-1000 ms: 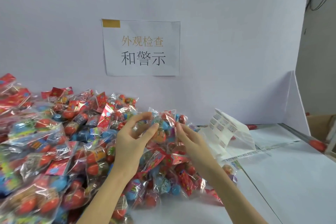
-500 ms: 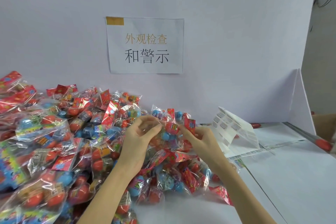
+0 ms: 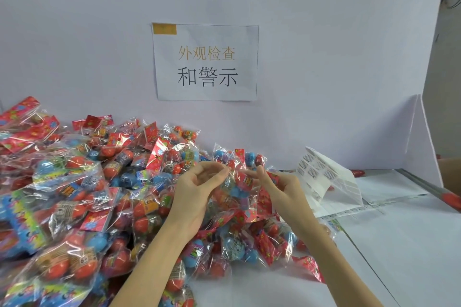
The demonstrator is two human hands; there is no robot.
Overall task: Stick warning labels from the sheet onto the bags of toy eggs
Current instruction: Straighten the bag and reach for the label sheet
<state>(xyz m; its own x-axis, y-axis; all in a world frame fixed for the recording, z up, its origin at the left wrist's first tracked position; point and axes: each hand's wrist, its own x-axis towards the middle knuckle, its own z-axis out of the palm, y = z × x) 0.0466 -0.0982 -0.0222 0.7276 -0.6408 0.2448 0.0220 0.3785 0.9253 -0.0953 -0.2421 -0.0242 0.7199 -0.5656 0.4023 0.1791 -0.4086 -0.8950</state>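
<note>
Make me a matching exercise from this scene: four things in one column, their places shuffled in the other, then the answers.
Things:
1. paper sign
2. label sheet
3. held bag
4. pile of bags

Places:
A. heaped on the left of the table
B. taped to the back wall
C. between the left hand and right hand
D. curling up on the table, right of the hands

Pairs: 1-B, 2-D, 3-C, 4-A

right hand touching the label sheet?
Apart. The head view shows the right hand gripping a bag of toy eggs, with bare table visible between it and the curled label sheet.
</note>
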